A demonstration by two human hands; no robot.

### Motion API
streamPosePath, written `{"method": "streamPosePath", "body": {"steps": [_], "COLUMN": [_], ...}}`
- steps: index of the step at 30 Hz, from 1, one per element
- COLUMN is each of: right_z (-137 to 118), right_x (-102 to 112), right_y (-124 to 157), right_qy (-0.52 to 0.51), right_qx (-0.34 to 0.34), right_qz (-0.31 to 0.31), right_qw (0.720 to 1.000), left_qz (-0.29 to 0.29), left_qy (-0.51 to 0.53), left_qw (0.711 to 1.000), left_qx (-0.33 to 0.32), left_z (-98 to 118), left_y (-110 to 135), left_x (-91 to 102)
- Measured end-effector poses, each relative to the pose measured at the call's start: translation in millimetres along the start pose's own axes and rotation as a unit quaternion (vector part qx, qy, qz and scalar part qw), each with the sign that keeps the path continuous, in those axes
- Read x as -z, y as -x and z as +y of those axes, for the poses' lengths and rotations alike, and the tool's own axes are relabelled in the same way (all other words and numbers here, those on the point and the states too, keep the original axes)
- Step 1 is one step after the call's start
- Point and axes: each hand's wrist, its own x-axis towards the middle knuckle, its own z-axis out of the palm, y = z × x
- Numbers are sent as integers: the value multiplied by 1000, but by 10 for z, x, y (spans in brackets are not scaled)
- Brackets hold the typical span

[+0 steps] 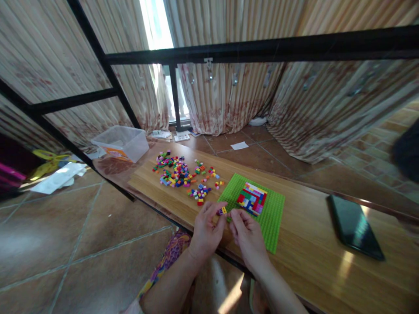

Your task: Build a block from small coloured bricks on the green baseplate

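My left hand (206,229) and my right hand (248,233) meet at the near corner of a green baseplate (273,213) on the wooden table. The left fingers pinch a small cluster of bricks (222,211), yellow and purple. The right fingers are curled and pinched close beside it, touching the cluster or something tiny that I cannot make out. A flat patch of joined bricks (252,198) in red, blue, green, yellow and pink sits on the baseplate just beyond the hands. A loose pile of coloured bricks (178,172) lies to the left.
A clear plastic box (121,141) stands at the table's far left end. A dark phone or tablet (355,226) lies on the right. A black metal frame (262,50) crosses overhead, with curtains behind. Tiled floor lies to the left.
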Motion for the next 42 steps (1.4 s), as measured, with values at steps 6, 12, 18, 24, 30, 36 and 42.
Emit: {"method": "streamPosePath", "body": {"steps": [6,12,18,24,30,36,42], "right_z": [-27,-50,20,51,-72,-124,-133], "right_x": [78,78,127,55,74,104,96], "right_y": [-33,-1,-60,-79,-44,-26,-21], "right_qy": [181,243,204,22,-174,-253,-239], "right_qx": [147,162,127,38,-67,-116,-133], "right_qz": [-14,6,-14,2,-1,-26,-34], "right_qw": [972,956,971,999,982,960,961], "left_qz": [-59,-68,-88,-81,-75,-39,-11], "left_qy": [-28,-28,-24,-32,12,31,22], "left_qw": [998,997,996,996,997,999,999], "left_qx": [-13,-27,-23,-30,-13,12,42], "left_z": [26,58,62,62,59,4,27], "left_y": [23,28,22,27,36,31,15], "left_x": [-20,1,38,37,2,-23,-42]}}
